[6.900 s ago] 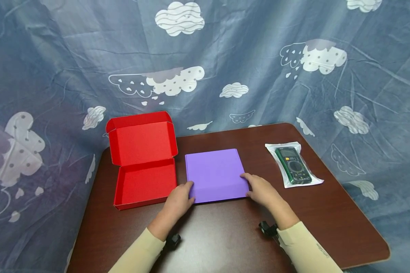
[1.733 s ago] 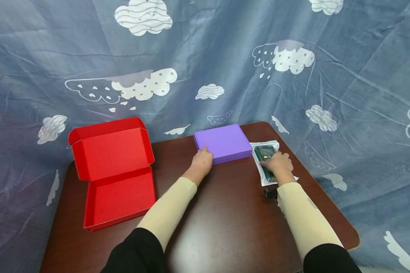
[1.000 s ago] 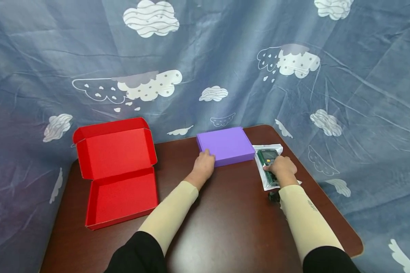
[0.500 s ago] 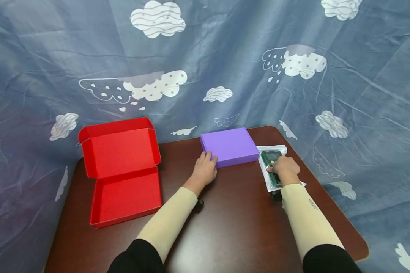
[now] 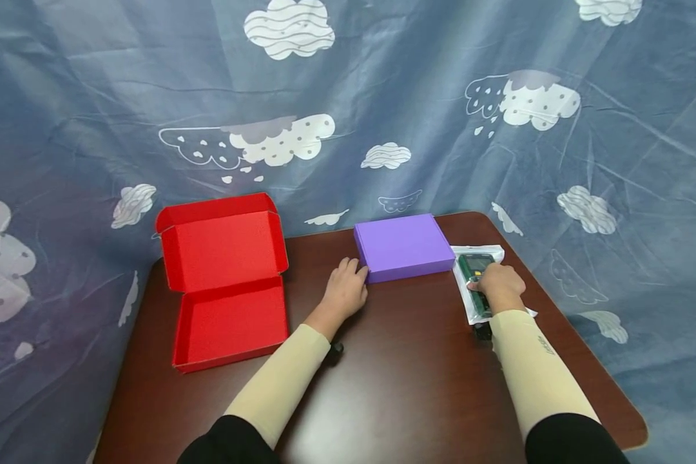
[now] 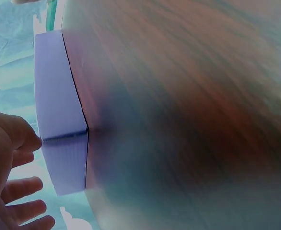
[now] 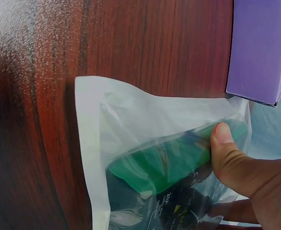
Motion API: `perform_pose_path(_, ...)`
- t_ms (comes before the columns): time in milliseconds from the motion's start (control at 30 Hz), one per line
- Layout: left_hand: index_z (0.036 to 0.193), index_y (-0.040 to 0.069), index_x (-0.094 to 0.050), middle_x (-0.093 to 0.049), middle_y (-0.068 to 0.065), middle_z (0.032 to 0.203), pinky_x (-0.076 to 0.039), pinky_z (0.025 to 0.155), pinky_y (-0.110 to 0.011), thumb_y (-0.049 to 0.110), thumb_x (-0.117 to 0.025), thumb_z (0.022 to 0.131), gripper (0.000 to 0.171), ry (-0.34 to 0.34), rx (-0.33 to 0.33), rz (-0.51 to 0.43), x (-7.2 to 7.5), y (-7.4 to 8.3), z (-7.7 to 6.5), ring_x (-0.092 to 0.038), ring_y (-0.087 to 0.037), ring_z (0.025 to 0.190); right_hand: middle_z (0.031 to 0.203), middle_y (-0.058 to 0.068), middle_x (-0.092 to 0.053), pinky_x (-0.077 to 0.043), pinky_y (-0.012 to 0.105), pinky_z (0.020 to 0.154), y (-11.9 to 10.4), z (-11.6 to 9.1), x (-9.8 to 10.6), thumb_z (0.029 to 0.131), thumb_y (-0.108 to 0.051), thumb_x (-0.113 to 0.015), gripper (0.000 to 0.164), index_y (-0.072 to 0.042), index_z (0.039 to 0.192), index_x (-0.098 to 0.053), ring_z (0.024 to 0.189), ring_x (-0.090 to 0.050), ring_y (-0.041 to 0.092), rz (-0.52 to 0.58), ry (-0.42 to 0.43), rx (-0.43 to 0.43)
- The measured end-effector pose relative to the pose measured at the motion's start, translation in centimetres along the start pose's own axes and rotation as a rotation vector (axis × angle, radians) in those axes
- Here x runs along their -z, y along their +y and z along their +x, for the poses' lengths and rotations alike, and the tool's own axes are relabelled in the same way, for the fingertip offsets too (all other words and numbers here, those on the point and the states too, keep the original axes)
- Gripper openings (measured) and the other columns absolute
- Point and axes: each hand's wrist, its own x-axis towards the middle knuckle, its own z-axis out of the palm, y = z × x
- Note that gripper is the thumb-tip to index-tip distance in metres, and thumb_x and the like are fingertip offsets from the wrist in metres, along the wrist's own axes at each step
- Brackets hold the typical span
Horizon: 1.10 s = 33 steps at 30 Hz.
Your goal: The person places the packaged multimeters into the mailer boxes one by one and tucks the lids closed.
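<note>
A flat, closed purple box [image 5: 405, 248] lies at the back of the table. My left hand [image 5: 343, 290] is at its front left corner with fingers extended. In the left wrist view, the thumb tip reaches the box edge and the other fingers are spread, gripping nothing. To the right of the box lies a green and black multimeter [image 5: 474, 270] in a clear bag with white edges [image 7: 87, 143]. My right hand [image 5: 500, 285] grips the multimeter through the bag, thumb on its green side. The hand hides part of the dial.
An open red box [image 5: 232, 322], its lid [image 5: 223, 251] tilted up behind it, stands at the left of the brown table [image 5: 394, 367]. A blue cloud-patterned curtain [image 5: 406, 84] hangs behind the table.
The purple box, earlier between both hands nearer the front, now sits farther back. My right hand has gone to the multimeter. My left hand has just eased back from the box's corner.
</note>
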Motion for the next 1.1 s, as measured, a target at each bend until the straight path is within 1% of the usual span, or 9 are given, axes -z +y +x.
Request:
perform_pose_path(133,0.137,0.008,-0.064,-0.056,-0.018,0.138,-0.047,0.101,-0.048,0.022,-0.066,0.095,0.044,0.019,0.015,0.027,0.6,-0.7,-1.0,-0.048,-0.036,0.132,0.103,0.036,-0.061,-0.054,0.048,0.063,0.0,0.0,0.0,0.084,-0.046,-0.082,0.08,0.021,0.12,-0.058,0.083,-0.062,0.037,-0.001,0.007,0.012)
perform_pose_path(367,0.124,0.008,-0.069,-0.06,-0.015,0.123,-0.05,0.093,-0.046,0.02,-0.066,0.093,0.034,0.066,0.047,0.057,1.3,-2.2,-2.6,-0.054,-0.034,0.116,0.1,0.033,-0.061,-0.054,0.045,0.061,-0.3,0.2,-0.1,0.086,-0.045,-0.081,0.077,0.02,0.12,-0.057,0.081,-0.06,0.035,-0.026,-0.01,0.014)
perform_pose_path(433,0.122,0.008,-0.069,-0.06,-0.014,0.119,-0.05,0.092,-0.046,0.02,-0.066,0.092,0.032,0.076,0.054,0.064,1.4,-2.6,-3.0,-0.055,-0.033,0.113,0.101,0.034,-0.061,-0.054,0.046,0.063,-0.2,0.2,-0.1,0.086,-0.045,-0.08,0.077,0.02,0.12,-0.057,0.082,-0.061,0.036,-0.032,-0.014,0.018)
perform_pose_path(567,0.117,0.008,-0.07,-0.061,-0.013,0.112,-0.05,0.089,-0.044,0.019,-0.068,0.09,0.029,0.119,0.07,0.084,1.5,-3.5,-4.0,-0.056,-0.031,0.106,0.105,0.037,-0.061,-0.054,0.048,0.065,-0.2,0.0,-0.1,0.086,-0.047,-0.08,0.081,0.021,0.122,-0.055,0.086,-0.062,0.039,-0.033,-0.017,0.023)
perform_pose_path(700,0.113,0.007,-0.071,-0.062,-0.013,0.105,-0.05,0.088,-0.044,0.018,-0.069,0.088,0.027,0.153,0.109,0.096,1.8,-4.4,-4.9,-0.058,-0.03,0.1,0.108,0.039,-0.06,-0.054,0.048,0.066,-0.2,0.1,0.1,0.086,-0.047,-0.08,0.084,0.022,0.125,-0.053,0.088,-0.062,0.04,-0.035,-0.028,0.026)
perform_pose_path(867,0.112,0.006,-0.07,-0.062,-0.014,0.105,-0.05,0.088,-0.046,0.019,-0.07,0.088,0.027,0.151,0.166,0.093,2.5,-5.3,-5.9,-0.059,-0.031,0.1,0.112,0.039,-0.059,-0.054,0.046,0.066,-0.3,0.1,0.3,0.087,-0.047,-0.078,0.082,0.021,0.126,-0.053,0.09,-0.061,0.038,-0.051,-0.045,0.02)
perform_pose_path(1100,0.114,0.005,-0.068,-0.061,-0.014,0.108,-0.05,0.09,-0.044,0.019,-0.069,0.09,0.028,0.119,0.234,0.09,2.9,-6.5,-7.5,-0.057,-0.031,0.101,0.117,0.04,-0.056,-0.054,0.046,0.068,-0.7,-0.5,0.5,0.09,-0.046,-0.075,0.08,0.02,0.128,-0.052,0.095,-0.059,0.041,-0.068,-0.064,0.032)
